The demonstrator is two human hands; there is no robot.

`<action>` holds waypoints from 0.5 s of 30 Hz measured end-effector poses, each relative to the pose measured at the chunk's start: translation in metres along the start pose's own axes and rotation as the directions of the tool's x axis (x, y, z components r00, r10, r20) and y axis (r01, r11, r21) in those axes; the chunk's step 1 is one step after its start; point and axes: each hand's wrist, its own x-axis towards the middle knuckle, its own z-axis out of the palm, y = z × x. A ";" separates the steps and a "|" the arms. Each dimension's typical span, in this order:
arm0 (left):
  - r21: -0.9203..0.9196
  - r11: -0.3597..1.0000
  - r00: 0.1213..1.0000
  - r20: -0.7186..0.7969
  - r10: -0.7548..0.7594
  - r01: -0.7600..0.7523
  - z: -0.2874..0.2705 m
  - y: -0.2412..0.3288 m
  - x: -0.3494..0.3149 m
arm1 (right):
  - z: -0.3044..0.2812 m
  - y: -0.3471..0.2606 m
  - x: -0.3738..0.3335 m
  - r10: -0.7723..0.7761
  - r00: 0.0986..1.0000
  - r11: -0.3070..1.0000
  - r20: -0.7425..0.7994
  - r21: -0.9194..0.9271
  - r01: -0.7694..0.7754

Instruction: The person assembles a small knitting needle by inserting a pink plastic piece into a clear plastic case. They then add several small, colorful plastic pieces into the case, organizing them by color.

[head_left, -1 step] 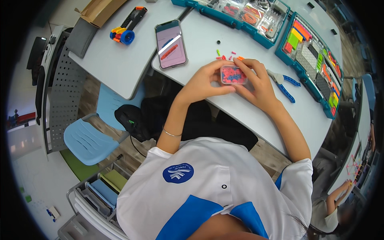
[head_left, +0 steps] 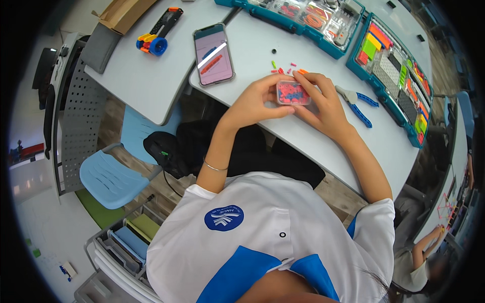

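Observation:
Between my two hands, over the table's near edge, is a small clear plastic box full of tiny pink and blue pieces. My left hand closes on its left side, thumb along the near edge. On the opposite side my right hand grips it, fingers curved over the far corner. Just beyond my fingertips lie several loose pink, green and orange pegs. To the right of my right hand rest blue-handled pliers. A phone showing a picture of a red part lies left of my hands.
Two teal cases of sorted building parts stand along the far and right table edges. A small black ring lies behind the pegs. On the left table are a built model with a blue wheel and a cardboard box. A blue chair stands lower left.
My hands and the clear box keep their hold and place on the table. The whole view has shifted very slightly.

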 end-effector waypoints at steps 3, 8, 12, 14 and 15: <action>-0.021 0.999 0.999 0.032 -0.033 0.033 -0.004 0.005 0.001 | -0.001 -0.001 0.003 0.012 1.000 0.994 0.008 0.112 -0.013; 0.121 0.993 0.999 -0.050 0.012 -0.006 -0.001 0.005 -0.003 | 0.000 -0.002 0.004 -0.055 0.998 0.995 -0.007 0.087 0.056; 0.205 0.977 0.992 -0.096 0.082 -0.061 0.002 0.002 -0.004 | 0.002 -0.006 0.006 -0.099 0.992 0.994 -0.076 0.039 0.102; 0.217 0.975 0.993 -0.088 0.075 -0.054 0.002 0.005 -0.005 | 0.001 -0.006 0.007 -0.110 0.988 0.993 -0.108 0.026 0.114; 0.218 0.975 0.995 -0.077 0.061 -0.043 0.002 0.007 -0.005 | 0.001 -0.007 0.007 -0.125 0.986 0.992 -0.111 -0.010 0.124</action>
